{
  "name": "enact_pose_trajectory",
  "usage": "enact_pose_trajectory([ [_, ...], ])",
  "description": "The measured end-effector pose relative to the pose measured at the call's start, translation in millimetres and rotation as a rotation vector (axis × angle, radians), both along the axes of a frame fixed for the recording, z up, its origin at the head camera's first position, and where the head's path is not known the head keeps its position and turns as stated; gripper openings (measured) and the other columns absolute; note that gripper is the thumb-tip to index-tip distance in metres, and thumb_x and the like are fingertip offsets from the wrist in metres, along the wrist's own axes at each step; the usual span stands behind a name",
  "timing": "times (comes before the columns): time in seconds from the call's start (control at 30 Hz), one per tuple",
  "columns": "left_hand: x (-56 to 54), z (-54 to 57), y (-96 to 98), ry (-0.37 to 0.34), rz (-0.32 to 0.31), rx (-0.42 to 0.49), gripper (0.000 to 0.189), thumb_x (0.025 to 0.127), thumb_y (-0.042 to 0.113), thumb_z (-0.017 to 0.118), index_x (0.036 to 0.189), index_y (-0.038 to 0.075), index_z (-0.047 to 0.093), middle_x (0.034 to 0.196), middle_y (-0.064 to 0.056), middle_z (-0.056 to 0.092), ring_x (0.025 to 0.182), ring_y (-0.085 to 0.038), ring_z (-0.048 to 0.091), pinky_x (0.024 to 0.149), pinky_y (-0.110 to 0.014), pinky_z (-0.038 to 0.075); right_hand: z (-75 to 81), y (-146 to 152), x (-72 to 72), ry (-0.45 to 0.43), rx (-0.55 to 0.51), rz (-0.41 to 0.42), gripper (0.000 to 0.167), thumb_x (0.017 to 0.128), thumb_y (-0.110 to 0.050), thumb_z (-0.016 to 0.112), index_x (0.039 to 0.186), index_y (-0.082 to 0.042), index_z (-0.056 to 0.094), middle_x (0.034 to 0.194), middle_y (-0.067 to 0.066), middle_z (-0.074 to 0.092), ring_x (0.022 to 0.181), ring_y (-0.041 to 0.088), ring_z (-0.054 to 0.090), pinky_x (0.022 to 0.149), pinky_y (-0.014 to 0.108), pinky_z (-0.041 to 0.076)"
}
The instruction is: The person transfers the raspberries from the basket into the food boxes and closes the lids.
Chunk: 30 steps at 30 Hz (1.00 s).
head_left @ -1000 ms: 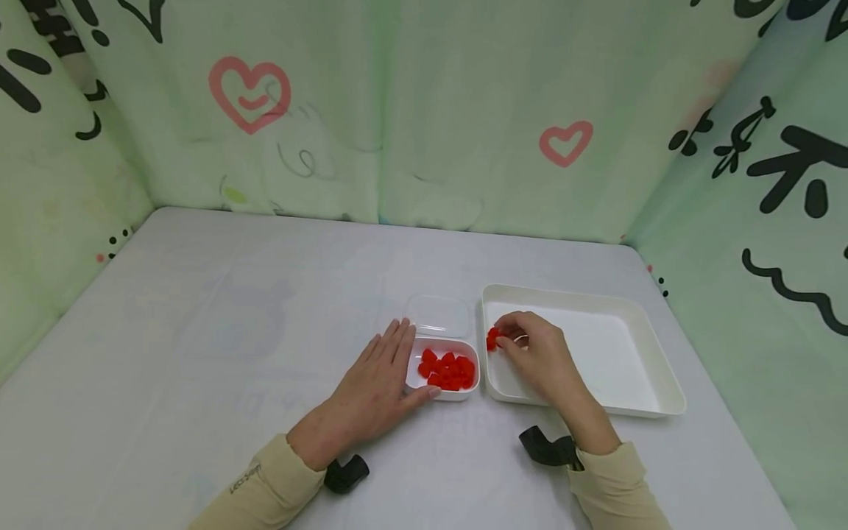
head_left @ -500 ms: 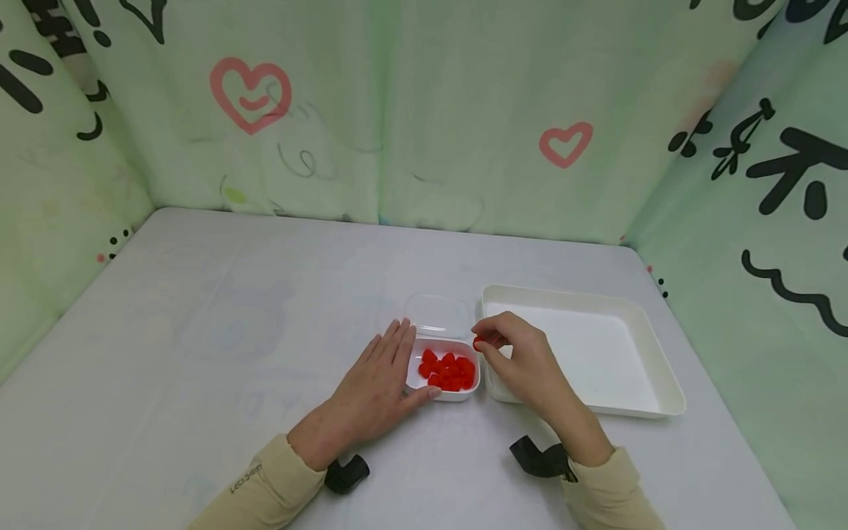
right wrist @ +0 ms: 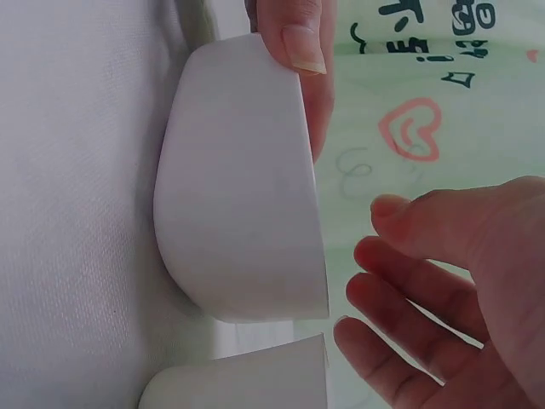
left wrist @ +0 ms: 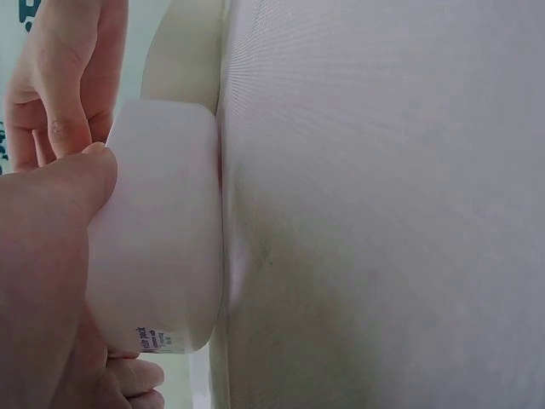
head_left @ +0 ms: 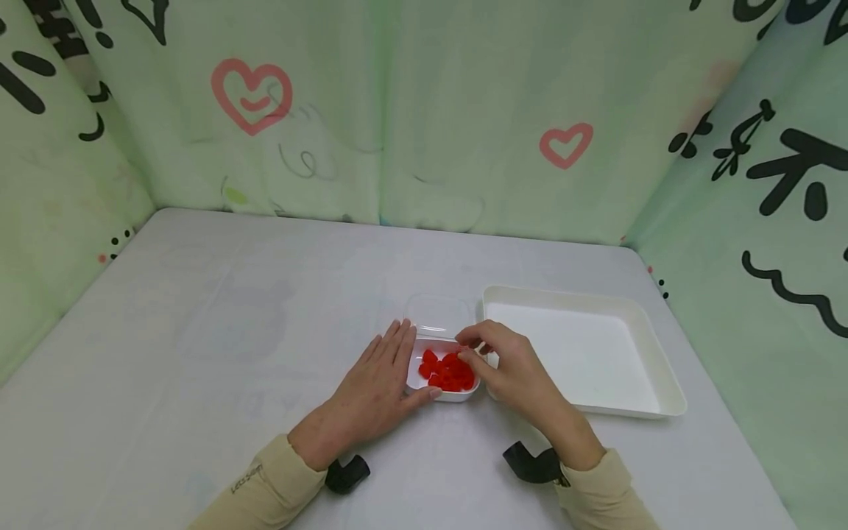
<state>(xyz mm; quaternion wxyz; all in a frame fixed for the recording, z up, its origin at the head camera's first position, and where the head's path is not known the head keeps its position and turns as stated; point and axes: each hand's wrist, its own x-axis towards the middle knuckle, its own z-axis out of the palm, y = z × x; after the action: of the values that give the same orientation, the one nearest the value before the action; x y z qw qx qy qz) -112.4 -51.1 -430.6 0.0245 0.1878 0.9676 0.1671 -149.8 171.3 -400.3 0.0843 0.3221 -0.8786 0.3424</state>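
Observation:
A small white box [head_left: 420, 382] holds several small red pieces [head_left: 449, 374], too small to tell their kind. My left hand [head_left: 377, 375] rests against the box's left side, fingers straight, with its thumb on the front rim. In the left wrist view the thumb [left wrist: 94, 170] touches the rim of the box [left wrist: 157, 230]. Over the box's right edge is my right hand [head_left: 506, 364]; its fingers are loosely bent. The right wrist view shows a gap between that hand's thumb [right wrist: 400, 217] and fingers, with nothing seen between them.
A clear plastic lid [head_left: 437, 315] lies behind the box. Close by on the right stands a shallow white tray [head_left: 652, 353]. A white cloth covers the table [head_left: 232, 309], and a printed green curtain [head_left: 430, 110] encloses its back and sides.
My right hand has moved left from the tray to above the box, bringing a red piece that no longer shows between its fingers. The left hand has stayed in place.

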Motion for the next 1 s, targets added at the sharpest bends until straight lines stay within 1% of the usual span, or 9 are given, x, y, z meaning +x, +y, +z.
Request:
enact_pose_trajectory([
  [0.1, 0.8, -0.7, -0.4, 0.008, -0.003, 0.004, 0.095, 0.091, 0.058, 0.059, 0.158, 0.003, 0.019, 0.166, -0.013, 0.02, 0.154, -0.031, 0.017, 0.122, -0.05, 0.025, -0.1, -1, 0.7, 0.009, 0.002, -0.006, 0.021, 0.085, -0.004, 0.075, 0.106, -0.006, 0.069, 0.099, 0.002, 0.07, 0.089, 0.013, 0.064, 0.077, 0.034, 0.059],
  [0.3, -0.3, -1.4, 0.2, -0.007, 0.003, 0.012, 0.096, 0.091, 0.06, 0.057, 0.158, 0.004, 0.017, 0.166, -0.013, 0.019, 0.154, -0.031, 0.016, 0.123, -0.05, 0.024, 2.1, 2, 0.3, 0.005, 0.005, -0.054, 0.022, 0.084, -0.008, 0.078, 0.105, -0.01, 0.07, 0.098, -0.002, 0.069, 0.089, 0.01, 0.063, 0.076, 0.033, 0.059],
  [0.57, -0.7, -1.7, 0.4, -0.016, 0.011, 0.01, 0.097, 0.09, 0.059, 0.059, 0.158, 0.005, 0.017, 0.166, -0.013, 0.019, 0.154, -0.031, 0.016, 0.123, -0.05, 0.024, -0.9, 9, -4.5, 0.029, 0.009, -0.077, 0.023, 0.086, 0.001, 0.072, 0.107, -0.005, 0.069, 0.101, 0.004, 0.069, 0.086, 0.013, 0.064, 0.075, 0.036, 0.06],
  [0.87, 0.1, -1.8, -0.1, -0.042, 0.02, 0.02, 0.098, 0.09, 0.061, 0.058, 0.159, 0.007, 0.015, 0.167, -0.01, 0.017, 0.155, -0.029, 0.014, 0.124, -0.049, 0.022, -8.3, 21, -14.0, 0.075, -0.03, -0.16, 0.017, 0.086, 0.005, 0.069, 0.101, -0.002, 0.069, 0.095, 0.007, 0.069, 0.085, 0.017, 0.065, 0.072, 0.037, 0.06],
  [1.0, -0.4, -1.0, 0.0, -0.042, 0.019, 0.017, 0.097, 0.09, 0.061, 0.058, 0.159, 0.007, 0.015, 0.167, -0.01, 0.017, 0.155, -0.029, 0.014, 0.124, -0.049, 0.022, -12.1, 25, -17.3, 0.053, -0.033, -0.209, 0.018, 0.086, 0.009, 0.066, 0.101, 0.0, 0.069, 0.094, 0.009, 0.069, 0.085, 0.02, 0.065, 0.072, 0.038, 0.06],
])
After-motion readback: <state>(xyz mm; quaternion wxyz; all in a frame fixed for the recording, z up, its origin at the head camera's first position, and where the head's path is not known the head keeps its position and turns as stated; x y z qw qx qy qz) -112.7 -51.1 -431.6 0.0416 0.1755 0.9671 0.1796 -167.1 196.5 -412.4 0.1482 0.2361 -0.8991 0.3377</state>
